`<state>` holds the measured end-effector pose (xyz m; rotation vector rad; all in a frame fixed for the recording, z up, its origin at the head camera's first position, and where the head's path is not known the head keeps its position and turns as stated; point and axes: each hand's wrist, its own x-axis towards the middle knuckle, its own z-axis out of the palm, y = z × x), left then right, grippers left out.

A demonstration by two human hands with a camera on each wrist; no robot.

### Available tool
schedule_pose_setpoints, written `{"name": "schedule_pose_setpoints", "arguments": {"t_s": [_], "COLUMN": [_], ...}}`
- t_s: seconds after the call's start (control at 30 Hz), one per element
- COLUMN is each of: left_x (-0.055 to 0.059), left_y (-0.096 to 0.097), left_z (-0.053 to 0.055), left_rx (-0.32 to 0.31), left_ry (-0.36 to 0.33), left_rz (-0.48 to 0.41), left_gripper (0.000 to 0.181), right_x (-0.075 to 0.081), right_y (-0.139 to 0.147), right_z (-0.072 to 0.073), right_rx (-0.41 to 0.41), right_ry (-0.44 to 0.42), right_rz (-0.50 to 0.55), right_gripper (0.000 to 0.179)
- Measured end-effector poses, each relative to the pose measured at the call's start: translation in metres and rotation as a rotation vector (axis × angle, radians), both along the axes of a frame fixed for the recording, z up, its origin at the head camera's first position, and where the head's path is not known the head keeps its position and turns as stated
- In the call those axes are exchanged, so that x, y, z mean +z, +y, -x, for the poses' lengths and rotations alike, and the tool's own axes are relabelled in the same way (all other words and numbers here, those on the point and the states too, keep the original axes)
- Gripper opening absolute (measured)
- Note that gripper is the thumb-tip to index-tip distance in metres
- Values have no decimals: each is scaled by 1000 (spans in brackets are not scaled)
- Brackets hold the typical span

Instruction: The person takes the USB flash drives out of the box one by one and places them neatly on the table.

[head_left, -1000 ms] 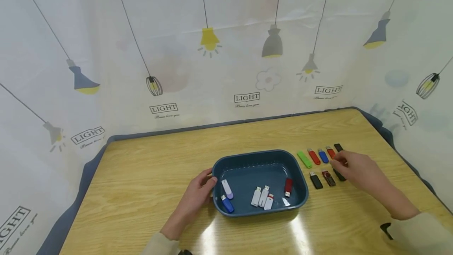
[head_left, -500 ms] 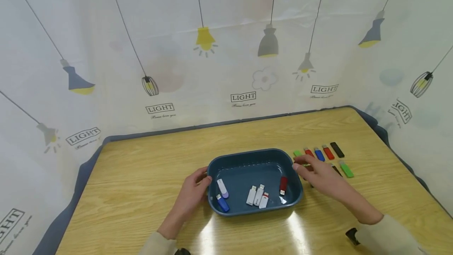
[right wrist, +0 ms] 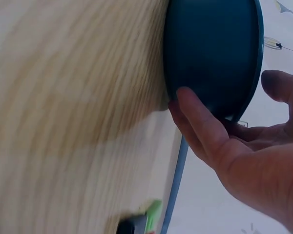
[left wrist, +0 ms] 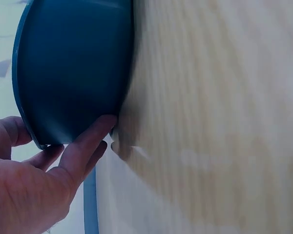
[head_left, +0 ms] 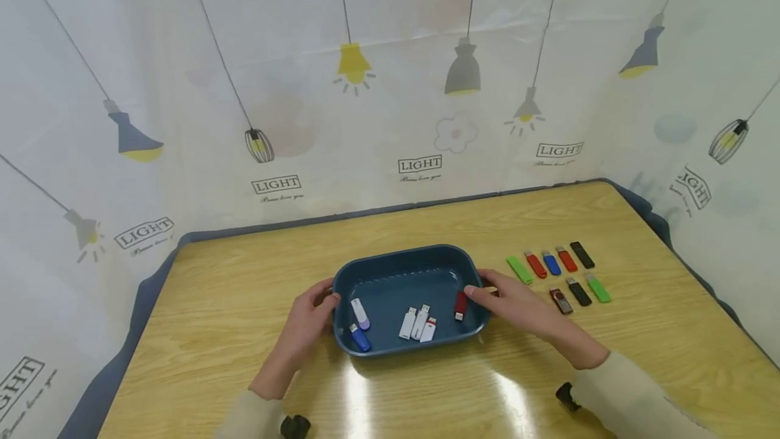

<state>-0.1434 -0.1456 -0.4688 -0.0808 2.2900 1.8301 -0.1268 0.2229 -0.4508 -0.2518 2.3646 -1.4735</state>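
Note:
A dark blue plastic tray (head_left: 390,269) sits between my hands near the middle of the table. My left hand (head_left: 307,320) grips its left end, thumb at the rim and fingers against the outer wall. At the opposite end my right hand (head_left: 518,300) holds the tray, with its thumb over the rim; the wrist view shows its fingers along the wall's lower edge. Inside lie a white-and-lilac USB stick (head_left: 360,314), a blue USB stick (head_left: 359,338), three white USB sticks (head_left: 419,322) close together and a dark red USB stick (head_left: 460,306).
Right of the tray, USB sticks lie in two rows on the wooden table (head_left: 244,276). A green stick (head_left: 519,269) and a black stick (head_left: 581,255) end the far row. The near row includes a swivel stick (head_left: 561,300). A lamp-patterned curtain (head_left: 365,120) surrounds the table.
My right hand has come from the rows of USB sticks to the tray's right end and taken hold. The tray has shifted left and slightly away, my left hand moving with it.

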Motion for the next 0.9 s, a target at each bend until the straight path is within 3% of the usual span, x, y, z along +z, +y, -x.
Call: {"name": "schedule_pose_setpoints", "arguments": {"t_s": [0.2,0.4,0.53,0.7,0.8,0.9], "left_x": [-1,2,7,9,10,13], "left_y": [-13,-19,-18,-18,-17,-15], "left_z": [11,24,31,33,32,32], "left_rx": [39,46,21,19,26,60], "left_ry": [-37,-50,-56,-62,-34,68], "left_rz": [-25,-50,-7,17,59,149], "left_gripper": [43,45,47,47,48,48], "right_x": [-4,-3,-1,-1,-2,-2], "right_y": [-18,-28,-29,-28,-28,-30], "right_z": [15,28,33,37,38,38], "right_rx": [-14,-27,-45,-27,-16,-7], "right_ry": [-63,-54,-52,-100,-124,-128], "right_rz": [57,107,97,121,147,164], "right_gripper": [66,58,53,54,55,55]}}
